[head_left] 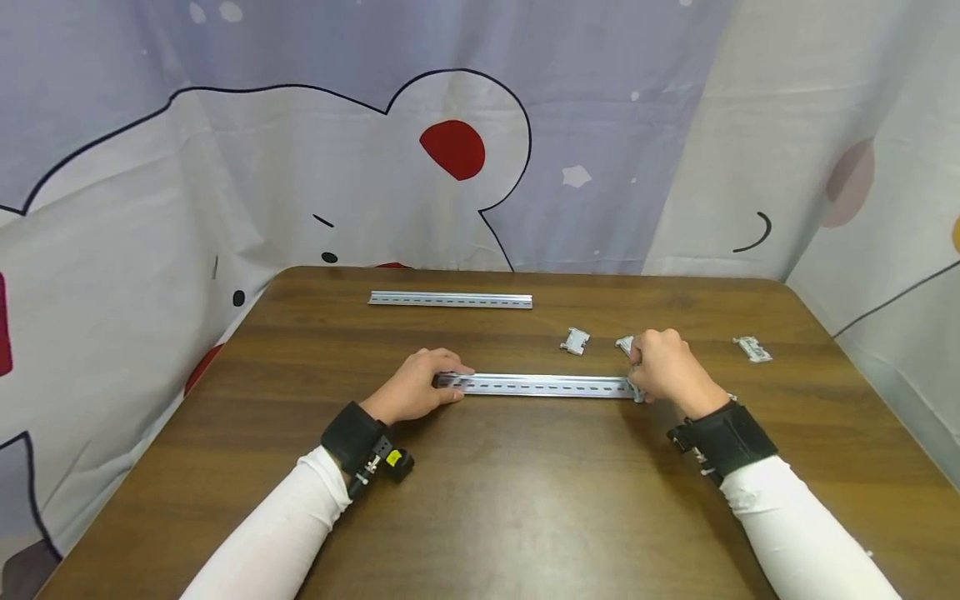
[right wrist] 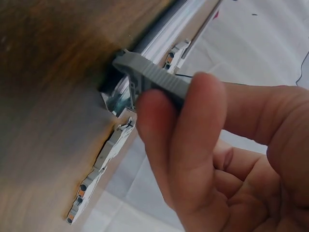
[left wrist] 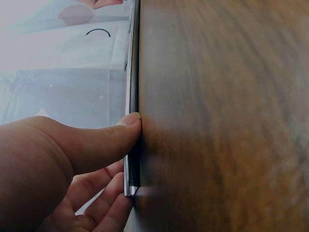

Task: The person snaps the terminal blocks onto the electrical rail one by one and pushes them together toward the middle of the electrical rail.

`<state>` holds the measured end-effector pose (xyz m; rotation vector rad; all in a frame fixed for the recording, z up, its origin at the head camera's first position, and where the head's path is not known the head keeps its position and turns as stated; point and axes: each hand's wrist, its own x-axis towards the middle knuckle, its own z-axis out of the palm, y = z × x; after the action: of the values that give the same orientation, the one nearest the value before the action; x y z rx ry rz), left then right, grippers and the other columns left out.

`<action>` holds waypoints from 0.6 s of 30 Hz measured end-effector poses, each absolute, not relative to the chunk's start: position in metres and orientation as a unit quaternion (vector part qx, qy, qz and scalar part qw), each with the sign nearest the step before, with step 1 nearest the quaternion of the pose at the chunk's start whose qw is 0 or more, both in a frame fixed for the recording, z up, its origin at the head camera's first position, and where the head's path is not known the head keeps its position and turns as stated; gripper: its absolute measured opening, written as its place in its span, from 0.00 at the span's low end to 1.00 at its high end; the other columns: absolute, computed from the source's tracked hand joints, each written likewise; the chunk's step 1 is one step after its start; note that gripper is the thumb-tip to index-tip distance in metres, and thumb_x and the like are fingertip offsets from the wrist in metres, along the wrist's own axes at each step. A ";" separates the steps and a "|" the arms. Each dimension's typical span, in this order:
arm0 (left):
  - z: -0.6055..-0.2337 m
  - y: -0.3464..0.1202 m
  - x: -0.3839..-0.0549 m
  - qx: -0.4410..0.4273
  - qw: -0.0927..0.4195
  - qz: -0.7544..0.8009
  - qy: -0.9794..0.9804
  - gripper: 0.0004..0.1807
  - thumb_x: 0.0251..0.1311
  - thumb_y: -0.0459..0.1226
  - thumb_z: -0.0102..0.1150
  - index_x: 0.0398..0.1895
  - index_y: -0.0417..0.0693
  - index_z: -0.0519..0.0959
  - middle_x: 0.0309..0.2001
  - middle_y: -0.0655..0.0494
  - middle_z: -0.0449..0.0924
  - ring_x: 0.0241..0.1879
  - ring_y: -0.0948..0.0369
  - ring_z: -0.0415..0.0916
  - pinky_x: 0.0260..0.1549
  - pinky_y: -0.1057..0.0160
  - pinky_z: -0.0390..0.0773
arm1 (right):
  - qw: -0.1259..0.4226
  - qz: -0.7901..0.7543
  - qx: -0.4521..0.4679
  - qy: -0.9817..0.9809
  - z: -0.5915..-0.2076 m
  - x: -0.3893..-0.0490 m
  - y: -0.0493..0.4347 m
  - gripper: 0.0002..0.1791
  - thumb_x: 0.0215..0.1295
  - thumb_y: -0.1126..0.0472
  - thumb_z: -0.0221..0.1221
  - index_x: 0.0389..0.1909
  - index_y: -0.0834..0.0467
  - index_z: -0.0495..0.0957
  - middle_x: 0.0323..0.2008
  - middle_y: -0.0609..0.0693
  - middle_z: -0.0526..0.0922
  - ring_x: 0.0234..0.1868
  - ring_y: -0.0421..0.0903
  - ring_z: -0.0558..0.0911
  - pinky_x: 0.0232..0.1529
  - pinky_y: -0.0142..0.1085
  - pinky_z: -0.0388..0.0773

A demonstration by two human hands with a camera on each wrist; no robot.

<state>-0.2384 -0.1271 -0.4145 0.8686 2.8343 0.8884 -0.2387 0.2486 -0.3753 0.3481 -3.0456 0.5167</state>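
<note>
Silver metal forms the slotted rail (head_left: 540, 388), which is at the middle part of the desk (head_left: 495, 500), running nearly parallel with the far edge. At the rail's left end is the left hand (head_left: 416, 387); its thumb presses the near side and its fingers are on the far side, so the rail is gripped between them with only a narrow gap. The right hand (head_left: 670, 371) is at the other end, toward the right edge of the desk. Its fingertips are closed together in a pinch, and they hold a ribbed grey piece (right wrist: 152, 71) at the end of the rail. Whether this piece is already fixed on the rail, one cannot tell.

Near the far edge, somewhat left of its middle, a second rail (head_left: 450, 300) lies alone. Between this edge and the hands there is a pale loose piece (head_left: 575, 342); another small piece (head_left: 624, 343) is partly hidden behind the right hand. Closer to the right edge lies a further module (head_left: 752, 349). Both forearms wear white sleeves (head_left: 262, 525) and black wrist straps (head_left: 352, 437). Behind the desk hangs a printed curtain (head_left: 300, 167).
</note>
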 end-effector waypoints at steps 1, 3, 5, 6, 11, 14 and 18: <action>-0.414 -0.127 -0.239 0.281 0.025 0.286 0.916 0.19 0.58 0.37 0.67 0.55 0.50 0.83 0.55 0.50 0.77 0.55 0.50 0.70 0.54 0.48 0.68 | 0.011 0.169 0.108 -0.980 -0.375 -0.239 0.249 0.07 0.48 0.72 0.57 0.18 0.57 0.74 0.21 0.51 0.80 0.08 0.35 0.75 0.32 0.46 0.80; -0.413 -0.126 -0.239 0.281 0.029 0.285 0.916 0.19 0.59 0.37 0.67 0.55 0.50 0.82 0.57 0.49 0.77 0.56 0.49 0.70 0.55 0.48 0.68 | 0.002 0.174 0.103 -0.979 -0.375 -0.240 0.250 0.07 0.48 0.71 0.58 0.19 0.57 0.74 0.21 0.52 0.80 0.08 0.36 0.76 0.30 0.44 0.80; -0.412 -0.126 -0.240 0.281 0.028 0.285 0.916 0.19 0.59 0.37 0.67 0.55 0.51 0.82 0.57 0.49 0.77 0.56 0.49 0.69 0.55 0.48 0.68 | -0.001 0.181 0.099 -0.979 -0.374 -0.240 0.251 0.07 0.48 0.71 0.59 0.19 0.58 0.74 0.23 0.53 0.80 0.08 0.36 0.76 0.28 0.42 0.79; -0.412 -0.126 -0.240 0.281 0.027 0.285 0.916 0.19 0.59 0.37 0.67 0.55 0.51 0.82 0.57 0.49 0.77 0.56 0.49 0.69 0.55 0.48 0.68 | -0.002 0.182 0.099 -0.978 -0.374 -0.241 0.251 0.07 0.48 0.71 0.60 0.19 0.58 0.74 0.23 0.53 0.80 0.08 0.36 0.76 0.28 0.41 0.79; -0.412 -0.127 -0.242 0.281 0.022 0.290 0.915 0.19 0.58 0.37 0.68 0.55 0.51 0.83 0.56 0.50 0.77 0.56 0.50 0.70 0.55 0.48 0.68 | -0.010 0.166 0.105 -0.980 -0.374 -0.244 0.249 0.06 0.48 0.72 0.58 0.19 0.58 0.74 0.21 0.52 0.80 0.08 0.36 0.76 0.28 0.42 0.79; -0.414 -0.128 -0.242 0.280 0.024 0.289 0.915 0.19 0.58 0.37 0.68 0.54 0.51 0.83 0.55 0.51 0.77 0.56 0.50 0.70 0.55 0.48 0.68 | -0.023 0.162 0.098 -0.982 -0.373 -0.245 0.248 0.05 0.48 0.71 0.58 0.21 0.59 0.74 0.22 0.53 0.80 0.09 0.37 0.77 0.27 0.42 0.79; -0.416 -0.127 -0.239 0.278 0.027 0.290 0.915 0.19 0.58 0.37 0.68 0.55 0.51 0.83 0.55 0.51 0.77 0.55 0.50 0.70 0.54 0.48 0.69 | -0.045 0.165 0.093 -0.981 -0.371 -0.241 0.252 0.03 0.53 0.67 0.62 0.24 0.60 0.78 0.24 0.53 0.81 0.12 0.39 0.79 0.31 0.45 0.80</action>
<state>-0.2394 -0.1275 -0.4160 0.8603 2.8275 0.8950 -0.2410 0.2515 -0.3711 0.2993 -3.1731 0.5348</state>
